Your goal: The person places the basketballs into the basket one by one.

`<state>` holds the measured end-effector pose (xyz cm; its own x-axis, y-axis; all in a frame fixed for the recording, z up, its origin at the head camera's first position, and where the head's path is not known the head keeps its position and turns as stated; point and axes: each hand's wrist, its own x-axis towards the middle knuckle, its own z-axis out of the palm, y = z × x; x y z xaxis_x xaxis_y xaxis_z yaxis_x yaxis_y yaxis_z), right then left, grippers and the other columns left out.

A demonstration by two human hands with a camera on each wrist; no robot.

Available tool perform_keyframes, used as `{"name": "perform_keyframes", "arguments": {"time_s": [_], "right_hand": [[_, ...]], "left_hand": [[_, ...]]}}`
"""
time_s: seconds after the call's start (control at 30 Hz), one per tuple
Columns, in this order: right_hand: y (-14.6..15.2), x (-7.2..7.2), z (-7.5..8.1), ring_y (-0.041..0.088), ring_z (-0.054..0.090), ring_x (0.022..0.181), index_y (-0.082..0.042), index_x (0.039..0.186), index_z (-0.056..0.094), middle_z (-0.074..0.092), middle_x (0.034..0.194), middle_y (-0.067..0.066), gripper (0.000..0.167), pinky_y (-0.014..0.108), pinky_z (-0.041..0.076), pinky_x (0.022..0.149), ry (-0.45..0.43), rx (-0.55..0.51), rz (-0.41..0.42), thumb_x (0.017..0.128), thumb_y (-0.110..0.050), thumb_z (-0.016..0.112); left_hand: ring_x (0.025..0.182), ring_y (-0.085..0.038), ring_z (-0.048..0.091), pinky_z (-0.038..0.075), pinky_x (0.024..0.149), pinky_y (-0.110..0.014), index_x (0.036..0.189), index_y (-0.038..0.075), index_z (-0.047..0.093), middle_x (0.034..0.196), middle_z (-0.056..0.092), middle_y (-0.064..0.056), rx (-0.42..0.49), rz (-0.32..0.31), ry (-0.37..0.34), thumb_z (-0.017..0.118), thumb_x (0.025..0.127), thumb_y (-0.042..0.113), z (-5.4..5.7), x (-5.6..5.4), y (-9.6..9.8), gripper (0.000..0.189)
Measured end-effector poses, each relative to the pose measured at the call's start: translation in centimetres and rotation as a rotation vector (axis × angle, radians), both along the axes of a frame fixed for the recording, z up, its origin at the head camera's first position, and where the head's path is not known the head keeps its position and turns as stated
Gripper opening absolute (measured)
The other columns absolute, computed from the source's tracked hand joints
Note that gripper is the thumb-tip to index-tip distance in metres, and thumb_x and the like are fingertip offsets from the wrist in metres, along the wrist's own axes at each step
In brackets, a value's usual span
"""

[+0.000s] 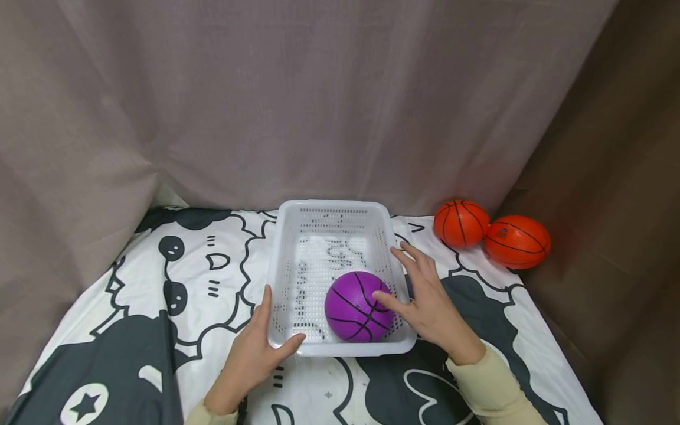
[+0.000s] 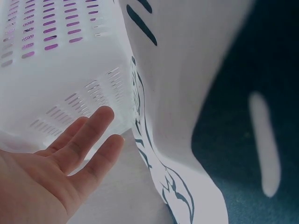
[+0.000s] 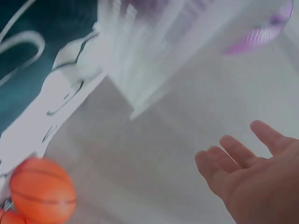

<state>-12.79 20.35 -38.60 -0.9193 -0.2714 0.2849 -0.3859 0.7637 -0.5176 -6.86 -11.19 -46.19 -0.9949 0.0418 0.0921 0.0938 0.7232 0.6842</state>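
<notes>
A white perforated plastic basket [image 1: 340, 348] stands on the patterned cloth, with a purple toy basketball [image 1: 353, 310] in its front right part. My left hand [image 1: 255, 354] is at the basket's front left corner, its fingers fairly straight along the outer left side and its thumb extended over the front rim. In the left wrist view, the fingers [image 2: 88, 140] lie close to the outer wall; contact is unclear. Over the basket's right side is my right hand [image 1: 427, 304], fingers spread and holding nothing. Its thumb overlaps the ball in the head view, while the right wrist view shows its fingers [image 3: 238, 151] apart from the basket.
Two orange toy basketballs, one [image 1: 461, 223] left of the other [image 1: 517, 242], rest together at the back right of the cloth [image 1: 212, 283]. A grey-brown curtain [image 1: 319, 100] hangs behind, and darker fabric [image 1: 611, 248] falls along the right side.
</notes>
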Motion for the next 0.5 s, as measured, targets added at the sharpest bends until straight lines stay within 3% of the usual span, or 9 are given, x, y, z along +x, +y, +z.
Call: {"name": "perform_keyframes", "arguments": {"time_s": [0.17, 0.5], "right_hand": [[2.2, -0.8, 0.7, 0.033, 0.018, 0.140, -0.016, 0.150, 0.036, 0.021, 0.157, 0.011, 0.086, 0.072, 0.029, 0.097, 0.066, -0.030, -0.055, 0.081, -0.043, 0.078], [7.2, -2.9, 2.3, 0.038, 0.020, 0.137, -0.011, 0.150, 0.035, 0.021, 0.155, 0.015, 0.086, 0.071, 0.028, 0.097, 0.165, -0.040, -0.225, 0.080, -0.036, 0.078]], "left_hand": [[0.102, -0.028, 0.062, 0.051, 0.085, -0.048, 0.157, 0.011, 0.009, 0.149, 0.040, -0.017, 0.000, 0.006, -0.007, 0.065, 0.079, 0.069, 0.0, 0.0, 0.0, 0.112], [0.105, -0.029, 0.061, 0.050, 0.087, -0.049, 0.158, 0.013, 0.007, 0.151, 0.036, -0.017, 0.001, 0.002, -0.015, 0.066, 0.079, 0.067, 0.0, -0.1, 0.1, 0.112]]}}
